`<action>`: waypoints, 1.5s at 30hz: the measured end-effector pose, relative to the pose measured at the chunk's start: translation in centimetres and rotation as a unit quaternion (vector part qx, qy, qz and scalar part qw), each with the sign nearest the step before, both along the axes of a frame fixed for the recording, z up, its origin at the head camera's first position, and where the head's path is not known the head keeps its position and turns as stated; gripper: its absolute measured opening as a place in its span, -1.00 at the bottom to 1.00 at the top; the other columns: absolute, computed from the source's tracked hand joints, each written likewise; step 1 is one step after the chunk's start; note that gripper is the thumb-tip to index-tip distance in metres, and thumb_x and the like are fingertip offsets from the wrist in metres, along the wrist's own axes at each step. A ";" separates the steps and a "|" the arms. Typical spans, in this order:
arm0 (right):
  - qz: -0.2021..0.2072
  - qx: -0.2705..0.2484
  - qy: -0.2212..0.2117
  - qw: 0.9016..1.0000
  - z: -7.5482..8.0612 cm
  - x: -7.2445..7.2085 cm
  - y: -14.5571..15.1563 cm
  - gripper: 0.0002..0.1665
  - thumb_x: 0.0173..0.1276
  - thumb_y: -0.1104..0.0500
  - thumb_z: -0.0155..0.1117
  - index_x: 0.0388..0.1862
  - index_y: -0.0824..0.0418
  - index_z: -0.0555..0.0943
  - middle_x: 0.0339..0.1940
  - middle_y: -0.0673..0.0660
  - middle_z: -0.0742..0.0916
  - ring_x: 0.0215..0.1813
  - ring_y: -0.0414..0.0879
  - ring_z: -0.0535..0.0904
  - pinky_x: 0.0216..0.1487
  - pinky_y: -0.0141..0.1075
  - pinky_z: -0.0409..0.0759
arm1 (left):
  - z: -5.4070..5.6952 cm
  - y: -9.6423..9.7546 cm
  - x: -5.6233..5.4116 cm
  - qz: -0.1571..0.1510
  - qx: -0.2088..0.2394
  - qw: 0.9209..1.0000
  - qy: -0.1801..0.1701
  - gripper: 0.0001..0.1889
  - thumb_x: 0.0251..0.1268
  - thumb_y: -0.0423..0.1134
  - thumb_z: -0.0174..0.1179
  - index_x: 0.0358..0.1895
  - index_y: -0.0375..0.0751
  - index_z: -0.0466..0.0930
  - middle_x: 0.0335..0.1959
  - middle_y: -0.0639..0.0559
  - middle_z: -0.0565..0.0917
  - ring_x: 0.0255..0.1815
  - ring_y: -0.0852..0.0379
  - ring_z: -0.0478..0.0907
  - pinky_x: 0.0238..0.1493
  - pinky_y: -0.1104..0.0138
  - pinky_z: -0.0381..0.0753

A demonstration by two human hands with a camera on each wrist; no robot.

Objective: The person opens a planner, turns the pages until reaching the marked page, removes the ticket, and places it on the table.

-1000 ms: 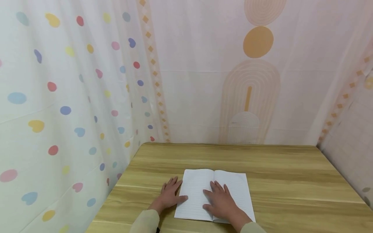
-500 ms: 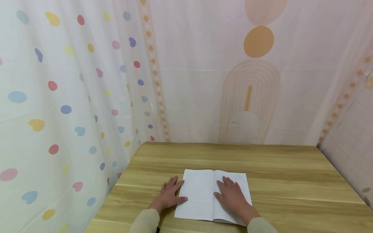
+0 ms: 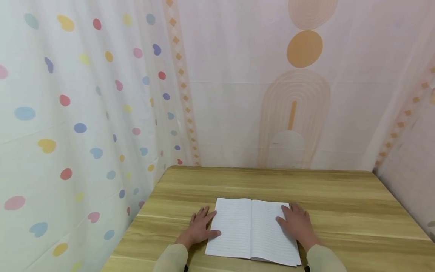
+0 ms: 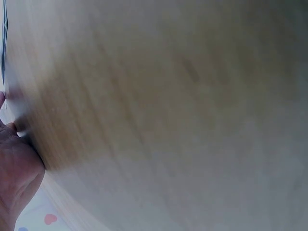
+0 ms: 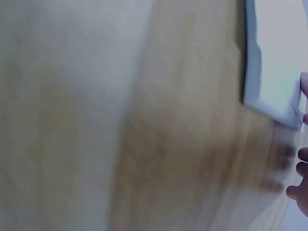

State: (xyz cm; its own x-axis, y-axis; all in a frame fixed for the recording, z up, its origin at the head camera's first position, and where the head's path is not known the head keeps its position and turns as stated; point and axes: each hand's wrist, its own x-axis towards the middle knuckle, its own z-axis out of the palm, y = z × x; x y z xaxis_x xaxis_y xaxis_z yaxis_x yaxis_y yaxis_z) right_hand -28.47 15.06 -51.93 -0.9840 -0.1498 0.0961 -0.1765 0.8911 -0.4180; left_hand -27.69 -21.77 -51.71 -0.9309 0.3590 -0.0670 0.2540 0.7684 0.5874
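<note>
An open notebook (image 3: 234, 226) with ruled white pages lies flat on the wooden table, its fold running away from the person. At its left edge rests my left hand (image 3: 198, 228), fingers spread, thumb on the page margin and the other fingers mostly on the wood. My right hand (image 3: 297, 224) lies over the notebook's right edge, thumb and index finger on the page, the rest past the edge. In the right wrist view the notebook's corner (image 5: 276, 96) shows beside the fingertips. The left wrist view holds mostly blurred tabletop and part of the left hand (image 4: 19, 168).
The wood-grain table (image 3: 272, 183) reaches back to a pale curtain (image 3: 224, 113) with arch and circle prints. On the left hangs a white curtain (image 3: 81, 151) with coloured dots. A light curtain (image 3: 411, 181) borders the right side.
My right hand has slid rightward from the notebook's middle across the right page to its outer edge. The left hand keeps its place at the left edge.
</note>
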 end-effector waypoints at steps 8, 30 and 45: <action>-0.010 -0.019 -0.049 0.999 -0.2 -0.9 1.5 -0.04 0.38 -0.25 0.23 0.46 0.42 0.29 0.44 0.64 0.18 0.45 0.56 0.00 0.35 0.45 -0.07 | 0.1 0.1 0.2 0.001 0.002 1.000 0.002 -0.14 0.27 0.12 0.30 0.50 -0.29 0.22 0.54 -0.45 -0.04 0.55 -0.42 -0.21 0.43 -0.28 -0.33; -0.022 -0.021 -0.053 0.998 0.8 -0.7 1.2 -0.13 0.39 -0.18 0.26 0.43 0.41 0.35 0.41 0.66 0.22 0.43 0.58 0.05 0.35 0.42 0.01 | -0.3 0.0 -0.1 0.004 -0.003 1.000 0.008 -0.15 0.25 0.12 0.31 0.50 -0.25 0.23 0.55 -0.42 -0.03 0.55 -0.40 -0.19 0.43 -0.28 -0.32; -0.021 -0.031 -0.021 0.999 0.4 -0.8 1.0 -0.33 0.37 -0.08 0.31 0.29 0.32 0.54 0.35 0.63 0.34 0.38 0.59 0.17 0.26 0.47 0.09 | -0.3 0.0 -0.3 0.007 -0.012 1.000 0.002 -0.13 0.26 0.15 0.29 0.51 -0.25 0.22 0.55 -0.42 -0.04 0.56 -0.39 -0.21 0.44 -0.27 -0.33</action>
State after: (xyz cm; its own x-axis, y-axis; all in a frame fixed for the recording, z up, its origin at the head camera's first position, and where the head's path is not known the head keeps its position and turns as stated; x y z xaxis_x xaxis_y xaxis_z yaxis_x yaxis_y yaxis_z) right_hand -29.31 16.09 -51.53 -0.9927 -0.1031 0.0625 -0.1205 0.8693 -0.4794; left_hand -27.98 -21.73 -52.04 -0.9358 0.3451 -0.0717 0.2461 0.7853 0.5681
